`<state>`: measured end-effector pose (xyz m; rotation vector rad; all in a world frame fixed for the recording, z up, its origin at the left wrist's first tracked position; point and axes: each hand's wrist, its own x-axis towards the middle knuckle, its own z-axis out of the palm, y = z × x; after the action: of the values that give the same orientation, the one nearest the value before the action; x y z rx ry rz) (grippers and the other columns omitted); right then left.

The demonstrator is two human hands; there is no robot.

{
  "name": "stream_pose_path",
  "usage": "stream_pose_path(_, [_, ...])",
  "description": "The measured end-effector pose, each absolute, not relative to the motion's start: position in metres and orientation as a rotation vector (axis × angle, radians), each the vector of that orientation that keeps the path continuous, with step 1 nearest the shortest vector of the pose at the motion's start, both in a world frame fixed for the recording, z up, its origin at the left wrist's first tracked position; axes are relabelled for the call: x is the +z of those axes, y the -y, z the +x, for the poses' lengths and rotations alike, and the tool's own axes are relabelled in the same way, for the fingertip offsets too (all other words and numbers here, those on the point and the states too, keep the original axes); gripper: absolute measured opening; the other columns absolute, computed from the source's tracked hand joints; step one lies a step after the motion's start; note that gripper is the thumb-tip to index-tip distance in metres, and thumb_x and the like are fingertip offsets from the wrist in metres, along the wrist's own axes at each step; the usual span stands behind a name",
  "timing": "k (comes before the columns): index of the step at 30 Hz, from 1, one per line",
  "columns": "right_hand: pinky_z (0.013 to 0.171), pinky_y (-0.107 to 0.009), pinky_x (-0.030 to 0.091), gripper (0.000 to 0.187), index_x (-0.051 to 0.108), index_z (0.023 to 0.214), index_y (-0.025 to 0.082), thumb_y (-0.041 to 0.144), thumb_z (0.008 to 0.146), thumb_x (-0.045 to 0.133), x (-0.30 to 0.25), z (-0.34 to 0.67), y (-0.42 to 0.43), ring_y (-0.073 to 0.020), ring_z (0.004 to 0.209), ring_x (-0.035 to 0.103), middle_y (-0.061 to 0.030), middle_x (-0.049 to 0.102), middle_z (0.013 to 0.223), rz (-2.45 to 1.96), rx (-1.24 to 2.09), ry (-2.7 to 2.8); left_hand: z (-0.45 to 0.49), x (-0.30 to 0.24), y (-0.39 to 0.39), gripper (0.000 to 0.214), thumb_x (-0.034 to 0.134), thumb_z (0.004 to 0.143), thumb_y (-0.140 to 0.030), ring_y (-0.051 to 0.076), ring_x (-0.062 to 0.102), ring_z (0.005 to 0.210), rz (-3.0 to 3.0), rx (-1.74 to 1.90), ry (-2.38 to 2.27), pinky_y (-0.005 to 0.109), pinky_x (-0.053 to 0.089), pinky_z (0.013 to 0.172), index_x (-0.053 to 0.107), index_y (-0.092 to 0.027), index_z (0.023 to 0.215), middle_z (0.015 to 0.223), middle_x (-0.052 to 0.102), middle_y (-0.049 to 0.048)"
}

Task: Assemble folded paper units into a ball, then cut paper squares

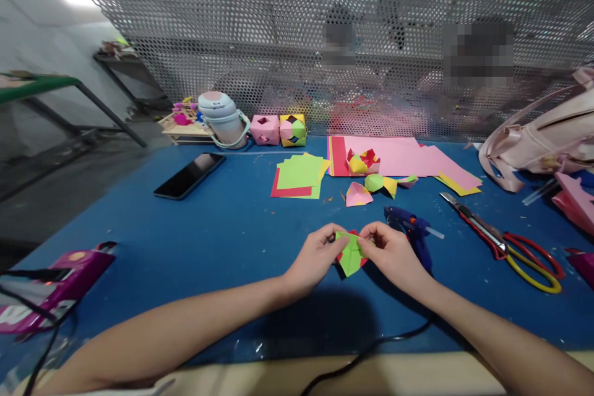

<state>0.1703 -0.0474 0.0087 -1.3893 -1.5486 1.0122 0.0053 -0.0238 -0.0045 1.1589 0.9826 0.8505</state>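
Between my two hands is a folded paper piece (351, 258), green in front with red showing at its sides and top. My left hand (315, 255) pinches its left upper edge between thumb and fingers. On the other side my right hand (390, 253) grips the right upper edge the same way. The piece is held above the blue table, its point facing down toward me. Just behind my right hand lies a dark blue glue gun (413, 226). Farther back are folded paper units: a pink one (359, 194), a green and yellow one (381, 184), and a red, yellow and pink cluster (362, 162).
Stacked paper squares (301, 174), a phone (190, 177), a jug (225, 120) and pink sheets (394, 154) occupy the blue table (223, 241). At right lie scissors (533, 263), a box cutter (476, 223) and a bag (538, 130). A black cord (371, 346) crosses the front edge.
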Motion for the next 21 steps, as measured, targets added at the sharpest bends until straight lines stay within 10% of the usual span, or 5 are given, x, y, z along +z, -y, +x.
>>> stream_pose_path(21, [0.058, -0.026, 0.044, 0.012, 0.054, 0.071, 0.020, 0.028, 0.081, 0.055, 0.0112, 0.1678, 0.0499, -0.0139, 0.063, 0.053, 0.0007, 0.056, 0.068, -1.346, 0.954, 1.627, 0.0005, 0.0009, 0.0238, 0.021, 0.053, 0.080, -0.034, 0.013, 0.052, 0.070, 1.497, 0.829, -0.990, 0.023, 0.042, 0.068, 0.062, -0.016, 0.073, 0.071, 0.058, -0.0011])
